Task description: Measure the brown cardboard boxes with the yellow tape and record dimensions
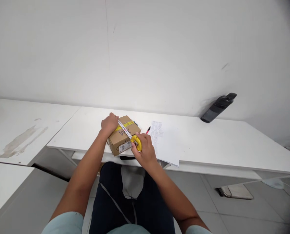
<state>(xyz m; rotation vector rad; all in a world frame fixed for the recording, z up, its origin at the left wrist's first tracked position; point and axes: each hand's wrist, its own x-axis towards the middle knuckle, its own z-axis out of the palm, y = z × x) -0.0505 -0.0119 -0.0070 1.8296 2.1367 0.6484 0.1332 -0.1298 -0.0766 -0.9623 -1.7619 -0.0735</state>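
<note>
A small brown cardboard box (122,140) with yellow tape and a white label sits at the near edge of a white table (203,143). A measuring tape's white blade (124,129) lies stretched across the box top. My left hand (109,124) is closed at the box's far left corner, pinning the blade's end there. My right hand (145,150) grips the yellow tape measure case (136,142) at the box's near right corner.
A printed white sheet (165,143) lies right of the box, with a red pen (148,130) beside it. A dark bottle (218,108) leans on the wall at the back right. Another white table (25,130) stands left. My dark-trousered legs are below.
</note>
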